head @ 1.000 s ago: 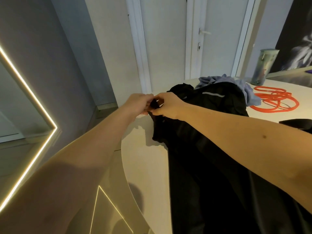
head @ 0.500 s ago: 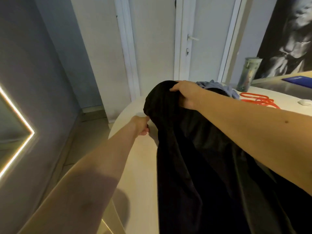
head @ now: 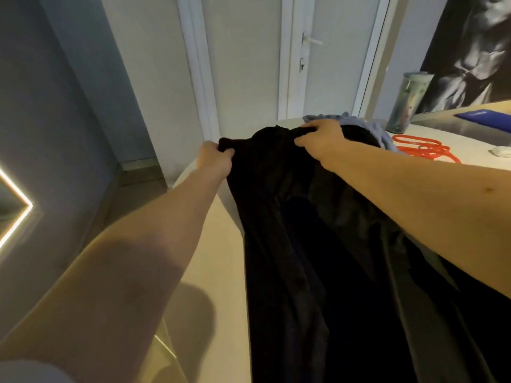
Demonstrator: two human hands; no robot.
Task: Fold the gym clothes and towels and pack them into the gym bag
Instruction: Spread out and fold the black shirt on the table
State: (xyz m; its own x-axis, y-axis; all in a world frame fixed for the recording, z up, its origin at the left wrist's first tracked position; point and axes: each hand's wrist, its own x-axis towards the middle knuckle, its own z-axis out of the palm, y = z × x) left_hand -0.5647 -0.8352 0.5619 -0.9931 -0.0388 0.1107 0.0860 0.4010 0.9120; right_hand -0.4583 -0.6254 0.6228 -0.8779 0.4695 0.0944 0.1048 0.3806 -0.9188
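Note:
A long black garment (head: 318, 258) lies stretched along the pale table (head: 215, 244), running from the far end toward me. My left hand (head: 214, 158) grips its far left corner at the table's edge. My right hand (head: 320, 138) pinches its far edge further right, fingers curled over the cloth. A blue-grey cloth (head: 370, 125) lies crumpled behind the black garment, mostly hidden. No gym bag shows in the view.
An orange coiled rope (head: 423, 150) lies on the table at the right, beyond it a tall patterned tumbler (head: 409, 103) and a small white object (head: 500, 152). A white door (head: 318, 56) and wall stand behind the table. The floor drops away left of the table.
My hands have moved apart along the garment's far edge, spreading it wider. The left hand went from beside the cloth to gripping its corner; the right hand shifted right.

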